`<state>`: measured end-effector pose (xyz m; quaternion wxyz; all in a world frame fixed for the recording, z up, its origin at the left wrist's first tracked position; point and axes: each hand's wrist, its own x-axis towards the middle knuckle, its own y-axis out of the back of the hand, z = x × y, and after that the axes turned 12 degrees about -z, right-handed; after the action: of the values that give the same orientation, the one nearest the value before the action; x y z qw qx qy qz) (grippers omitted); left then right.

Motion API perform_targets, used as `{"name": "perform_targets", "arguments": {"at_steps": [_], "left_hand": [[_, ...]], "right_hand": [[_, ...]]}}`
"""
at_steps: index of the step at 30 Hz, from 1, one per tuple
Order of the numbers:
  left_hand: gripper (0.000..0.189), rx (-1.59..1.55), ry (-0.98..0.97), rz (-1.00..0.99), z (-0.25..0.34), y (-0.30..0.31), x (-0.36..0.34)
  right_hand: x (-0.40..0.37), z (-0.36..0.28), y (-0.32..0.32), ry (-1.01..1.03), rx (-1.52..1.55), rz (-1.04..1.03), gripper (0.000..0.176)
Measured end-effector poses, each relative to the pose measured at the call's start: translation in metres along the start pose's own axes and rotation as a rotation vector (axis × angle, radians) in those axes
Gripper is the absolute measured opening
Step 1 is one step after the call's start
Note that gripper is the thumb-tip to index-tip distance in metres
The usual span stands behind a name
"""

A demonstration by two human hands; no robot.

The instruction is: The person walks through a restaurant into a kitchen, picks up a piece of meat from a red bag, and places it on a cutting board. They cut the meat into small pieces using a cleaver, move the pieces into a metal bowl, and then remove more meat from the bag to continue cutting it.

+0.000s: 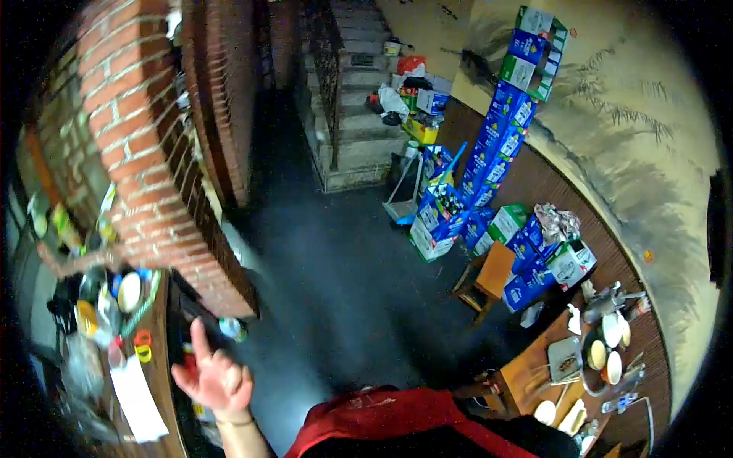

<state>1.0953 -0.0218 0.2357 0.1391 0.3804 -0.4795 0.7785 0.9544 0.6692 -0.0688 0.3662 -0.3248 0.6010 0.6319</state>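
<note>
My left hand [217,379] is raised at the lower left, palm turned up. Its index finger points forward and the thumb sticks out to the side, while the other fingers curl loosely. Nothing shows in it. Closest to it is the wooden counter [169,382], which bears a white sheet of paper [139,401], a yellow and orange pair of ring-shaped items [143,346], a white bowl [130,291] and plastic bags [82,366]. A red apron [374,420] covers my front. My right hand is out of the picture.
A brick pillar [137,153] rises on the left. Stairs [366,99] climb at the back. Blue beer cartons [496,145] are stacked along the right wall, near a dustpan [401,210] and a wooden stool [496,271]. Used dishes crowd a table [527,374] at right.
</note>
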Motion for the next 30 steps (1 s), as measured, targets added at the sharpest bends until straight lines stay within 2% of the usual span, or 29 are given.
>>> {"name": "perform_targets", "arguments": {"at_steps": [3, 4, 7, 8, 10, 11, 12, 13, 14, 15, 17, 20, 22, 24, 26, 28, 30], "left_hand": [[0.081, 0.234, -0.081, 0.218, 0.003, 0.016, 0.025], [0.08, 0.341, -0.052, 0.241, 0.002, 0.03, 0.028], [0.078, 0.327, -0.072, 0.404, -0.01, 0.095, 0.028], [0.075, 0.466, -0.007, 0.33, -0.015, 0.117, 0.046], [0.077, 0.428, -0.006, 0.277, -0.018, 0.162, 0.074], [0.076, 0.42, -0.031, 0.289, -0.016, 0.185, 0.088], [0.074, 0.451, -0.023, 0.189, -0.005, 0.23, 0.129], [0.077, 0.431, -0.059, 0.184, 0.001, 0.261, 0.148], [0.08, 0.404, -0.091, 0.175, 0.005, 0.293, 0.168], [0.079, 0.265, -0.213, 0.454, 0.006, 0.32, 0.187], [0.078, 0.097, -0.141, 0.315, 0.006, 0.367, 0.258], [0.08, -0.076, 0.091, 0.068, 0.008, 0.442, 0.346], [0.08, -0.055, 0.19, -0.026, 0.003, 0.484, 0.403], [0.078, 0.006, 0.236, -0.018, 0.002, 0.532, 0.443], [0.077, -0.104, 0.175, 0.132, -0.01, 0.557, 0.479], [0.075, -0.087, 0.133, 0.233, -0.013, 0.584, 0.507], [0.074, -0.053, 0.062, 0.298, -0.007, 0.614, 0.521]], "right_hand": [[0.068, -0.065, 0.132, 0.046, -0.097, 0.145, 0.08], [0.085, -0.102, 0.173, 0.085, -0.111, 0.226, 0.083], [0.141, -0.213, 0.303, 0.187, -0.141, 0.499, 0.09], [0.159, -0.252, 0.338, 0.219, -0.152, 0.598, 0.092], [0.198, -0.328, 0.386, 0.264, -0.188, 0.781, 0.097], [0.199, -0.366, 0.413, 0.342, -0.14, 0.701, 0.095], [0.202, -0.406, 0.439, 0.409, -0.114, 0.588, 0.093], [0.203, -0.43, 0.452, 0.457, -0.097, 0.484, 0.092], [0.212, -0.443, 0.459, 0.472, -0.111, 0.385, 0.09], [0.22, -0.446, 0.465, 0.468, -0.121, 0.3, 0.088], [0.234, -0.429, 0.48, 0.376, -0.121, 0.186, 0.085], [0.248, -0.387, 0.493, 0.164, 0.016, 0.126, 0.08], [0.251, -0.363, 0.497, 0.038, 0.135, 0.102, 0.076], [0.253, -0.352, 0.5, -0.042, 0.228, 0.057, 0.073], [0.258, -0.357, 0.504, -0.084, 0.283, 0.005, 0.069], [0.283, -0.366, 0.521, -0.096, 0.294, -0.051, 0.066], [0.32, -0.386, 0.562, -0.074, 0.254, -0.092, 0.063]]}}
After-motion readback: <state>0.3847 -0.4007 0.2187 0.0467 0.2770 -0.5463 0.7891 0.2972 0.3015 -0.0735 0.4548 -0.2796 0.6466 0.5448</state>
